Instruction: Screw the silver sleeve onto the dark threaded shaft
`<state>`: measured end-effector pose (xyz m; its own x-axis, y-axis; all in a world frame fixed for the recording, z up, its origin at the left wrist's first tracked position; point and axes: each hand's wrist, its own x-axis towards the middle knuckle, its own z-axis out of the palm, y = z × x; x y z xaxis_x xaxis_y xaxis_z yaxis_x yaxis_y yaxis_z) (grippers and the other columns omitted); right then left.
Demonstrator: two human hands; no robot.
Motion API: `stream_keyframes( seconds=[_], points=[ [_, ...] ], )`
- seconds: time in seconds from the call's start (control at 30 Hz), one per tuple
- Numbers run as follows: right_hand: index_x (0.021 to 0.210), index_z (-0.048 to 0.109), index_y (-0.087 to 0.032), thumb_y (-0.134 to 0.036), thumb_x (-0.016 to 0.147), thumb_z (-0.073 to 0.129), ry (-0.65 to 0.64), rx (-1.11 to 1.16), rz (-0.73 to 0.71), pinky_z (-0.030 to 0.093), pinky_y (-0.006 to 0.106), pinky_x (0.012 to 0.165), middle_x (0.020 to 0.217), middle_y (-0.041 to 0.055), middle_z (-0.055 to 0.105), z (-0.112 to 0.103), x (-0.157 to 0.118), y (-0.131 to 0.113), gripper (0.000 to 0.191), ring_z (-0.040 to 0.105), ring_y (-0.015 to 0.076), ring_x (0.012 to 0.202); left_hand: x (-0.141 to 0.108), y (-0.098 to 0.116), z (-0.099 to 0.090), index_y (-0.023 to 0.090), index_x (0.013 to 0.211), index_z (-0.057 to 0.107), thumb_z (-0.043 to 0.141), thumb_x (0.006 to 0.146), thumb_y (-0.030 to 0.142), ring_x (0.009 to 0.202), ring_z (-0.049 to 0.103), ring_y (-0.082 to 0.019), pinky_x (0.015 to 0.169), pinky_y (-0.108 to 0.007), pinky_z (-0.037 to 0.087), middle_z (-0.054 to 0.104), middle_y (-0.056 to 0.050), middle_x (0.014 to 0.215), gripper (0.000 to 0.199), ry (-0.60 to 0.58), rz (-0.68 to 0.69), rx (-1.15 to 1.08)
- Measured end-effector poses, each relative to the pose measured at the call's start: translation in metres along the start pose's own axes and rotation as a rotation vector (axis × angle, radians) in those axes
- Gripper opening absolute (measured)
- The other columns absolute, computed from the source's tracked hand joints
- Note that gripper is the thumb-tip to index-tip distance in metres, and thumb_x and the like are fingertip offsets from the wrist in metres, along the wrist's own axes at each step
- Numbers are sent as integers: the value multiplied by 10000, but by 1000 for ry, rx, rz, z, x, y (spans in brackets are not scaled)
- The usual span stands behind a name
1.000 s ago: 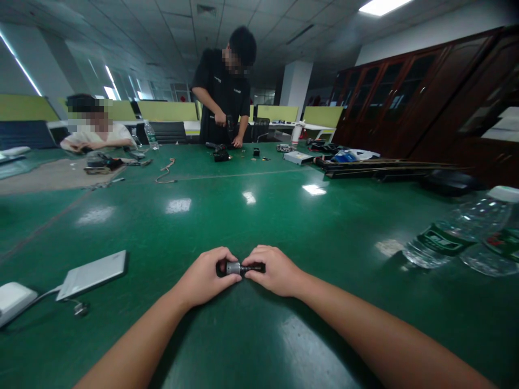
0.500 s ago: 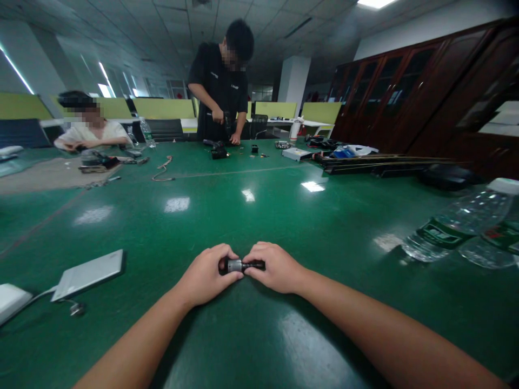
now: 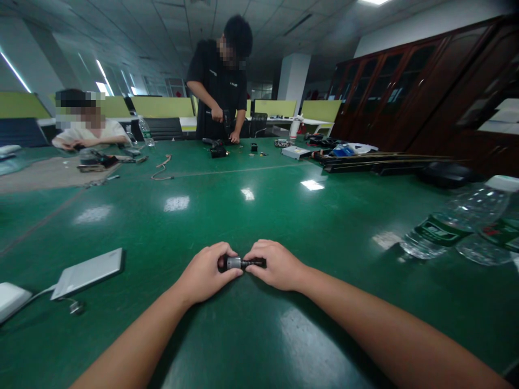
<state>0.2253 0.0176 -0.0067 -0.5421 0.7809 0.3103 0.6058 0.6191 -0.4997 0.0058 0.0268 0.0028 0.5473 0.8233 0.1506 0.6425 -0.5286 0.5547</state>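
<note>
Low over the green table [image 3: 203, 227], my left hand [image 3: 203, 274] is closed around a short silver and black cylinder [image 3: 234, 263]. The fingers curl over its top and the thumb presses from below. Out of the cylinder's right end runs a thin dark ribbed shaft [image 3: 254, 263], lying level. My right hand [image 3: 279, 265] pinches this shaft between its fingers and thumb, close to the cylinder. The fingertips of both hands nearly meet. The palms hide part of each end, and the exact kind of object cannot be made out.
A grey flat device [image 3: 89, 274] with a cable lies at left. Plastic bottles [image 3: 441, 229] stand at right. Across the table, a co-worker in black [image 3: 221, 92] grips a dark power tool; another person [image 3: 97, 129] sits far left. Long dark strips [image 3: 365, 162] lie at back right.
Slightly more of the dark shaft shows between my hands. Both hands keep nearly the same place and grip. The whole view has shifted very slightly.
</note>
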Motion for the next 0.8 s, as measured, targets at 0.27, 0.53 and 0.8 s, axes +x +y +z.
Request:
stream_keyframes(
  seconds=[0.27,0.53,0.8],
  points=[
    [967,746,-174,-213,817,693,0,2,5,464,303,788,853,56,715,-2,-3,0,163,618,184,840,0,2,0,190,946,635,691,806,366,728,560,-180,655,-277,404,621,-15,820,232,-9,-16,-24],
    [955,746,-180,-226,821,690,5,-6,1,458,309,798,856,53,722,-1,-4,1,153,625,186,843,0,1,0,192,964,640,690,809,370,727,564,-180,653,-277,403,621,-14,813,241,-2,-18,-21],
    [934,746,-185,-224,806,703,22,-14,20,449,295,767,836,45,708,-2,-4,1,140,616,173,811,-1,1,0,196,975,651,675,822,380,720,564,-178,651,-272,409,625,-16,805,241,6,-19,-12]
  ],
)
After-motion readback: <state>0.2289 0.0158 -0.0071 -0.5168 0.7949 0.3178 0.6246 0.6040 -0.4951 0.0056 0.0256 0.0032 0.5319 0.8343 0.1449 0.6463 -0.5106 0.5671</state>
